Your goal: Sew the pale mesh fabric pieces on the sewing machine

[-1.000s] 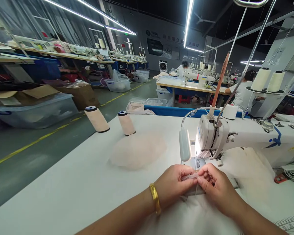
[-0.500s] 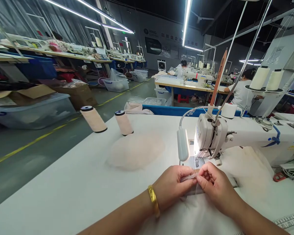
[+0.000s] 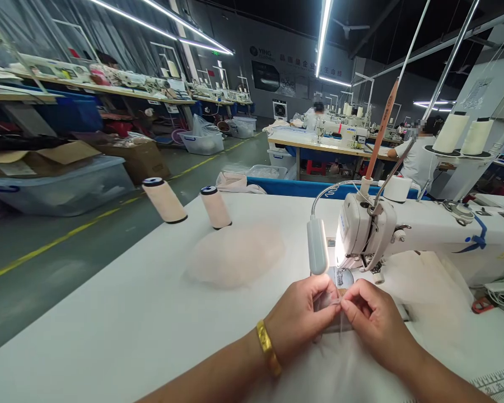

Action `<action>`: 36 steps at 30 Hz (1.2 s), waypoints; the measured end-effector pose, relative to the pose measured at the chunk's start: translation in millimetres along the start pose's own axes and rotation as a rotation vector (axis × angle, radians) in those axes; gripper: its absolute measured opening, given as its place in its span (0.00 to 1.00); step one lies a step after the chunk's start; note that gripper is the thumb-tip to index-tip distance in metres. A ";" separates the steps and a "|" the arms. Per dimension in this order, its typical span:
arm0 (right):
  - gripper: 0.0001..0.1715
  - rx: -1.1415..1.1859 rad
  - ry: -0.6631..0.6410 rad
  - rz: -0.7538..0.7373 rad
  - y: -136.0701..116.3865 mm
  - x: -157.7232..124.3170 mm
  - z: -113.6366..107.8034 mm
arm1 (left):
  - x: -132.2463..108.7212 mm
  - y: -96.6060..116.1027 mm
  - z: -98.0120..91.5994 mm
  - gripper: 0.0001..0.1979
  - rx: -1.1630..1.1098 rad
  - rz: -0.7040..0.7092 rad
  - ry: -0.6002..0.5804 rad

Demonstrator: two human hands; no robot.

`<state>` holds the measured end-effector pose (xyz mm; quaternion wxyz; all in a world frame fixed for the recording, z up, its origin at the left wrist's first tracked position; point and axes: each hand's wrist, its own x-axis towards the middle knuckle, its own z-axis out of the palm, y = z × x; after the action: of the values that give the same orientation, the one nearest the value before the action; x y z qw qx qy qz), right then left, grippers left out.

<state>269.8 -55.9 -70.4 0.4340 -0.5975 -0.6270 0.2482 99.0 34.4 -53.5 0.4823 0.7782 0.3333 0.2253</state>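
Just in front of the needle of a white sewing machine (image 3: 361, 235), my two hands meet fingertip to fingertip. My left hand (image 3: 306, 308), with a gold bracelet at the wrist, is closed on a thin sheer fabric (image 3: 324, 302). Thumb and index finger of my right hand (image 3: 372, 316) pinch the edge of the same fabric. The cloth hangs down below the fingers towards the table's front. Both hands are near the metal presser foot (image 3: 340, 276), lit by a small lamp (image 3: 317, 246). A pale oval of sheer fabric (image 3: 237, 256) lies flat to the left.
Two peach thread cones (image 3: 216, 208) stand at the table's back left. More sheer fabric (image 3: 432, 291) lies under the machine arm. A ruler (image 3: 498, 383) is at the front right. Across the aisle are plastic bins (image 3: 63, 187), and a person in white (image 3: 415, 157) sits behind.
The left fingers have shifted slightly upward and curled more around the fabric. Both hands still hold it at the same place. The whole view has moved a little.
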 end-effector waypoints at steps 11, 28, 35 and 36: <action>0.11 -0.049 0.000 -0.020 1.7 -2.4 -0.6 | -0.3 1.3 3.4 0.14 -0.100 -0.069 -0.036; 0.11 -0.084 0.005 0.014 1.4 -1.0 1.2 | 2.6 -0.9 0.7 0.10 0.014 -0.030 -0.044; 0.12 -0.421 0.033 -0.028 13.1 8.9 11.3 | 5.2 -7.2 10.7 0.03 0.546 0.067 0.106; 0.12 -0.450 0.044 -0.035 14.6 9.6 12.7 | 4.3 -9.4 12.6 0.02 0.589 0.119 0.166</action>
<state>267.8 -41.7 -86.4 0.3076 -0.6734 -0.6673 0.0813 107.6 32.9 -67.3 0.1928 0.8816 0.3764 0.2097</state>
